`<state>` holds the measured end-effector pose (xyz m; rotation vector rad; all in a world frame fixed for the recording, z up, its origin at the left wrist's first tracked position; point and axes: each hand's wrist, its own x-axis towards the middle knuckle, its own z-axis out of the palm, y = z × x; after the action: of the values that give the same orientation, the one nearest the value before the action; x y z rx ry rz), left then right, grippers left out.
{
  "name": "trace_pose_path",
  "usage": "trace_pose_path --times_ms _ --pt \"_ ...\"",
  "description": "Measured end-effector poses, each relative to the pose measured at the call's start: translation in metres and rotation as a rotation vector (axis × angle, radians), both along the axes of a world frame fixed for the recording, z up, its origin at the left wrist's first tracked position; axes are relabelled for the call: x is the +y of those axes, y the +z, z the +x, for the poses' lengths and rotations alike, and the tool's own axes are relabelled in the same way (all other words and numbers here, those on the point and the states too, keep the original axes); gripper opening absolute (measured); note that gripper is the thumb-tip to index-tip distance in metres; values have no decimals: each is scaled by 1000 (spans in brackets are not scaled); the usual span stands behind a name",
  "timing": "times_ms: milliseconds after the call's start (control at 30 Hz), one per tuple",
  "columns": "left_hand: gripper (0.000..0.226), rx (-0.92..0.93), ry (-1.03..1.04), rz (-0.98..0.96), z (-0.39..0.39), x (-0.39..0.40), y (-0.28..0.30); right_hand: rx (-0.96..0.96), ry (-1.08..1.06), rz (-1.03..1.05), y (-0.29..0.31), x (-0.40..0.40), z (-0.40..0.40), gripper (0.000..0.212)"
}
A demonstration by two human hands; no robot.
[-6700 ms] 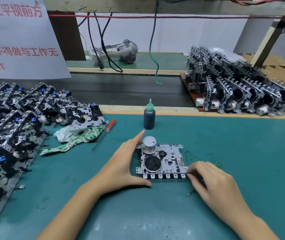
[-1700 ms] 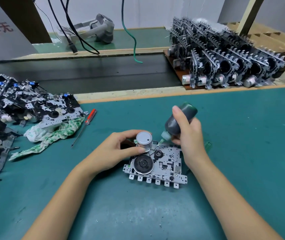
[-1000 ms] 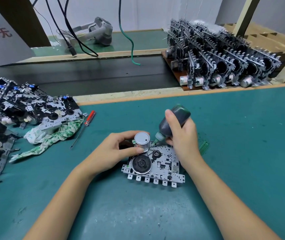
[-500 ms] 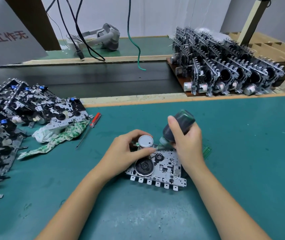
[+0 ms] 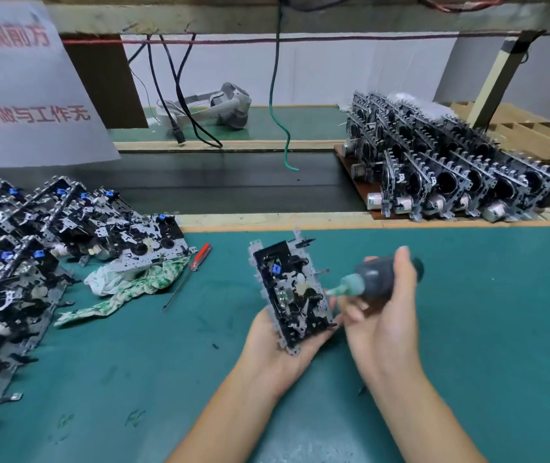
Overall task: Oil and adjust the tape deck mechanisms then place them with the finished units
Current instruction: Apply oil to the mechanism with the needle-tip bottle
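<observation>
a tape deck mechanism is held raised above the green bench, cradled from below in the left hand, whose fingers are curled around its lower edge; its dark, part-filled side is turned toward the camera. just beside it, a dark oil bottle is gripped in the right hand, tilted so that its pale green nozzle is aimed at the mechanism's right edge; whether the tip touches cannot be told. the bottle's dark contents cannot be gauged.

half a second ago the mechanism lay flat on the bench, motor side up, steadied by the left hand; it has since been lifted and turned over, and the bottle has been swung from a steep downward tilt to nearly level.

farther left, a red-handled screwdriver and a crumpled cloth lie beside a pile of unfinished mechanisms. at the far right, finished units stand in rows on a brown board.
</observation>
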<state>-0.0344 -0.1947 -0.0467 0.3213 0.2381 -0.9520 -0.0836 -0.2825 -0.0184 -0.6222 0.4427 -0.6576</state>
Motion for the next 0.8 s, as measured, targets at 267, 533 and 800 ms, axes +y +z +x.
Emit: trace_pose_path --times_ms 267,533,800 --pt "36 -21 78 -142 -6 -1 -6 146 -53 -140 -4 24 2 49" --pt "31 -57 103 -115 -9 -1 -5 150 -53 -255 -5 24 2 41" --pt "28 -89 120 -63 -10 -2 -4 121 -35 -292 -5 25 2 38"
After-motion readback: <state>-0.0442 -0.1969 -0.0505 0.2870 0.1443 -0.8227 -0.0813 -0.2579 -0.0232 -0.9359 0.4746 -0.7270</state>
